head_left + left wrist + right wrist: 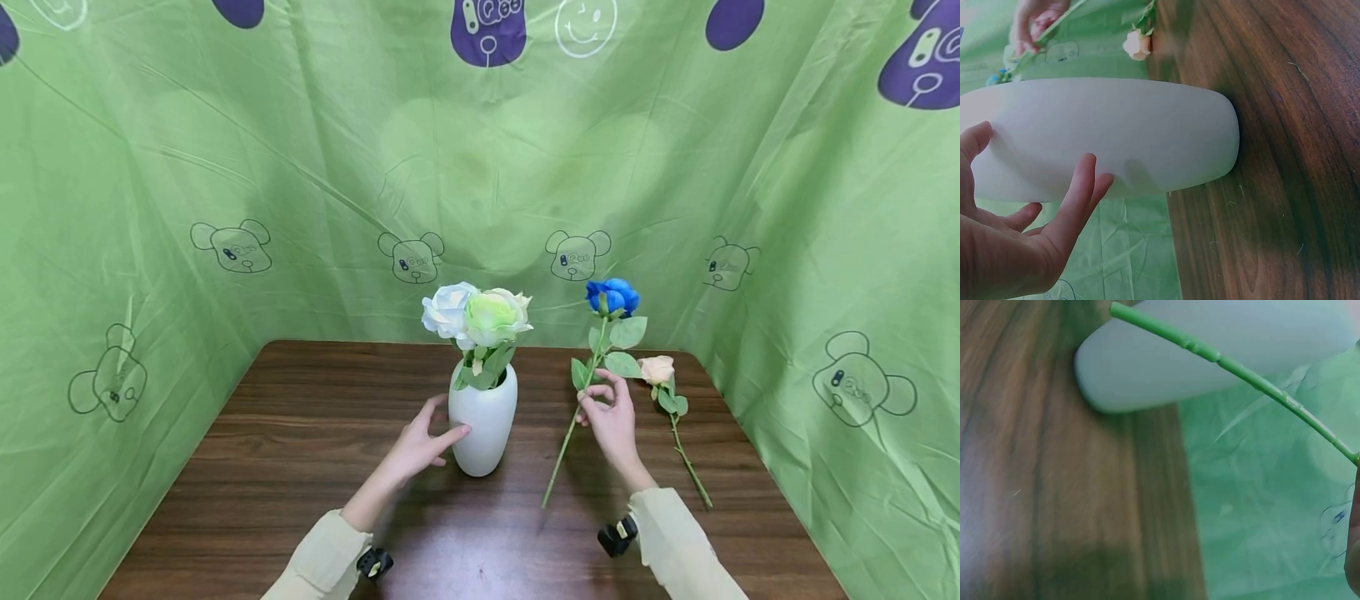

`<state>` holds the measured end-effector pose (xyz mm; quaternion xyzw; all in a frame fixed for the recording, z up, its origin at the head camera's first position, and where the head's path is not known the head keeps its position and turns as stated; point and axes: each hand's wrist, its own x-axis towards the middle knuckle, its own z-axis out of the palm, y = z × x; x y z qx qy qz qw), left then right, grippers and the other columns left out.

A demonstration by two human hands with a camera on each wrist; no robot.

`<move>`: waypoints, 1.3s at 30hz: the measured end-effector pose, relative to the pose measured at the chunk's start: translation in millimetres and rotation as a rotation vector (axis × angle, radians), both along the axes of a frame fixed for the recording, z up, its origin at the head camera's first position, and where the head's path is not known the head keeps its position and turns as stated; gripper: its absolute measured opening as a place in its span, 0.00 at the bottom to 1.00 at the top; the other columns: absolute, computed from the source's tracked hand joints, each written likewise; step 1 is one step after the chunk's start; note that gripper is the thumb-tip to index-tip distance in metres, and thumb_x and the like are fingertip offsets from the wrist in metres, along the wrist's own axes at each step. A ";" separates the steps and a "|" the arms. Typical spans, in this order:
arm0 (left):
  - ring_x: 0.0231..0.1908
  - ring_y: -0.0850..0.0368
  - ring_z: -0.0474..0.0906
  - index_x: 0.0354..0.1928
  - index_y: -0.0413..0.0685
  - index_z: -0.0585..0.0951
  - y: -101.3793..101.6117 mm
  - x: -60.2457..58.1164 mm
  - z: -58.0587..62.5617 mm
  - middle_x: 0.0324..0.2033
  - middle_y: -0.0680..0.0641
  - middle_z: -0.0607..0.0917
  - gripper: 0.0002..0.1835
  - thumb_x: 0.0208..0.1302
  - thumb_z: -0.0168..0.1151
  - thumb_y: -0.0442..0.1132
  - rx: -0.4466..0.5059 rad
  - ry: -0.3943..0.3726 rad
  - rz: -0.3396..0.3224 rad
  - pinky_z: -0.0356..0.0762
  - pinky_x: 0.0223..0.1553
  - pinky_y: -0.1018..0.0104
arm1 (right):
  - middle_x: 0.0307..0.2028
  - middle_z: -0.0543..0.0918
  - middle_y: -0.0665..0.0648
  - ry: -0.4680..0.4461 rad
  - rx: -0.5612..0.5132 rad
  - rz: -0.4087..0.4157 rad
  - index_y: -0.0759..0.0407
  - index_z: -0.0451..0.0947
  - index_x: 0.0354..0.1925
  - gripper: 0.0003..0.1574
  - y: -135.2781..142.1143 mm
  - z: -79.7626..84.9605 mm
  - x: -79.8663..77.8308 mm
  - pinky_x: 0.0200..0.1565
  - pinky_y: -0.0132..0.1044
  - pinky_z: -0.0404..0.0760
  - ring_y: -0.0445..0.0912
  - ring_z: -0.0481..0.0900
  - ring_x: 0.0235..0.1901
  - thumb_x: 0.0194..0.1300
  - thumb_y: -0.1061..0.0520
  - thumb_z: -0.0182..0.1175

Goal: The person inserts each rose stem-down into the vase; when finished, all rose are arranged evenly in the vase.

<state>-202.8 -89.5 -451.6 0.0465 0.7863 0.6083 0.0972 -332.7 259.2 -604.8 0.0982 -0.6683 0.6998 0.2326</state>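
Note:
A white vase (483,425) stands upright on the table, bearing a pale blue rose (448,312) and a light green flower (495,317). My left hand (422,442) is at the vase's left side with its fingers spread. In the left wrist view the fingertips (1087,164) lie right at the vase's smooth wall. To the right of the vase, my right hand (611,417) pinches the stem of a blue rose (615,297) between thumb and fingers. The rose leans, bloom up and away, and its bare stem end (1147,322) overlaps the vase in the right wrist view.
A peach rose (657,369) lies on the dark wooden table (300,467) at the right, its stem pointing toward the front. Green cloth (315,167) with printed bear heads hangs around the table's back and sides.

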 end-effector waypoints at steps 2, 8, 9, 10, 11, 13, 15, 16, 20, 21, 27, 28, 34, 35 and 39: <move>0.41 0.38 0.73 0.63 0.53 0.58 0.0 -0.1 -0.4 0.54 0.36 0.66 0.39 0.51 0.62 0.56 0.003 0.005 -0.001 0.79 0.24 0.61 | 0.35 0.73 0.66 0.035 -0.029 0.035 0.52 0.59 0.60 0.38 -0.4 4.0 -4.0 0.11 0.42 0.74 0.56 0.73 0.13 0.54 0.64 0.62; 0.40 0.39 0.74 0.62 0.53 0.58 -0.5 -0.7 -1.2 0.55 0.35 0.65 0.38 0.52 0.62 0.55 0.000 0.011 -0.002 0.79 0.23 0.61 | 0.35 0.74 0.65 0.123 -0.185 0.142 0.59 0.54 0.62 0.40 -17.1 59.7 14.5 0.11 0.40 0.73 0.54 0.73 0.13 0.53 0.71 0.59; 0.39 0.39 0.74 0.62 0.53 0.58 -0.7 -0.2 0.1 0.55 0.35 0.65 0.38 0.52 0.62 0.54 0.006 0.008 -0.003 0.79 0.23 0.61 | 0.35 0.74 0.66 0.109 -0.218 0.141 0.60 0.54 0.62 0.41 -24.3 80.0 24.9 0.11 0.40 0.73 0.54 0.73 0.12 0.52 0.72 0.58; 0.39 0.39 0.74 0.63 0.51 0.58 -0.4 1.5 3.9 0.55 0.34 0.65 0.38 0.53 0.62 0.53 0.006 0.008 -0.005 0.79 0.24 0.60 | 0.35 0.74 0.65 0.129 -0.254 0.164 0.59 0.54 0.61 0.41 -31.0 97.3 32.5 0.11 0.38 0.73 0.53 0.74 0.13 0.52 0.72 0.59; 0.39 0.39 0.75 0.63 0.50 0.58 -0.1 4.0 9.0 0.55 0.33 0.64 0.37 0.54 0.62 0.52 0.004 0.010 -0.009 0.79 0.24 0.60 | 0.35 0.74 0.65 0.140 -0.284 0.177 0.59 0.55 0.61 0.41 -36.0 112.5 38.9 0.11 0.37 0.73 0.53 0.74 0.13 0.51 0.72 0.59; 0.37 0.40 0.75 0.63 0.47 0.57 1.2 9.6 20.1 0.55 0.31 0.63 0.36 0.55 0.61 0.49 -0.001 0.010 -0.014 0.79 0.24 0.60 | 0.33 0.73 0.65 0.091 -0.300 0.097 0.59 0.56 0.59 0.39 -56.2 161.7 65.8 0.12 0.35 0.73 0.51 0.73 0.13 0.51 0.72 0.59; 0.36 0.41 0.75 0.63 0.45 0.57 2.6 14.6 30.2 0.56 0.29 0.62 0.35 0.57 0.60 0.47 -0.007 0.010 -0.016 0.79 0.25 0.60 | 0.32 0.73 0.62 0.106 -0.306 0.059 0.58 0.57 0.58 0.37 -66.2 185.0 74.6 0.13 0.32 0.73 0.47 0.73 0.12 0.52 0.71 0.59; 0.35 0.42 0.76 0.62 0.44 0.57 3.3 16.8 34.2 0.56 0.29 0.61 0.35 0.57 0.60 0.46 -0.016 0.013 -0.016 0.79 0.25 0.60 | 0.31 0.73 0.60 0.117 -0.311 0.044 0.58 0.57 0.58 0.36 -70.8 196.5 79.2 0.14 0.29 0.74 0.45 0.73 0.13 0.53 0.71 0.58; 0.34 0.43 0.76 0.63 0.45 0.57 3.7 18.2 36.4 0.58 0.29 0.58 0.35 0.57 0.60 0.46 -0.018 0.009 -0.011 0.79 0.25 0.60 | 0.28 0.71 0.57 0.096 -0.371 -0.042 0.60 0.57 0.56 0.32 -85.2 235.2 92.9 0.15 0.29 0.74 0.44 0.73 0.12 0.55 0.73 0.55; 0.34 0.43 0.76 0.62 0.45 0.57 3.7 18.3 36.5 0.58 0.28 0.58 0.35 0.57 0.60 0.46 -0.017 0.009 -0.010 0.79 0.25 0.60 | 0.28 0.71 0.57 0.112 -0.384 -0.047 0.60 0.57 0.56 0.32 -85.8 238.8 92.0 0.15 0.29 0.75 0.44 0.73 0.12 0.55 0.73 0.55; 0.33 0.43 0.77 0.63 0.45 0.57 4.0 18.1 37.2 0.58 0.28 0.57 0.35 0.57 0.60 0.46 -0.021 0.009 -0.011 0.79 0.24 0.60 | 0.28 0.71 0.59 0.211 -0.476 -0.075 0.60 0.57 0.55 0.32 -88.1 260.3 85.2 0.16 0.31 0.76 0.46 0.73 0.13 0.54 0.72 0.57; 0.33 0.43 0.77 0.63 0.45 0.57 4.0 18.2 37.3 0.58 0.28 0.57 0.35 0.57 0.60 0.46 -0.022 0.008 -0.012 0.79 0.24 0.60 | 0.28 0.71 0.59 0.226 -0.492 -0.082 0.60 0.57 0.55 0.33 -88.2 263.8 83.9 0.16 0.32 0.76 0.46 0.73 0.13 0.54 0.72 0.57; 0.33 0.43 0.77 0.63 0.45 0.57 3.9 18.7 37.5 0.58 0.28 0.57 0.35 0.57 0.60 0.46 -0.020 0.010 -0.015 0.79 0.24 0.60 | 0.29 0.70 0.61 0.310 -0.502 -0.102 0.59 0.56 0.56 0.34 -91.8 278.3 77.6 0.19 0.33 0.77 0.48 0.74 0.14 0.54 0.72 0.57; 0.33 0.43 0.77 0.63 0.45 0.57 3.8 18.7 37.5 0.58 0.28 0.56 0.35 0.57 0.60 0.46 -0.020 0.011 -0.014 0.79 0.24 0.60 | 0.30 0.70 0.61 0.319 -0.487 -0.096 0.59 0.55 0.56 0.34 -93.3 279.2 77.0 0.19 0.33 0.77 0.48 0.74 0.14 0.54 0.72 0.57; 0.34 0.43 0.77 0.63 0.45 0.57 3.8 18.8 37.4 0.58 0.28 0.58 0.35 0.57 0.60 0.46 -0.019 0.013 -0.013 0.79 0.24 0.61 | 0.33 0.71 0.62 0.342 -0.379 -0.059 0.59 0.54 0.57 0.34 -103.3 278.8 76.0 0.21 0.34 0.78 0.47 0.75 0.17 0.55 0.72 0.56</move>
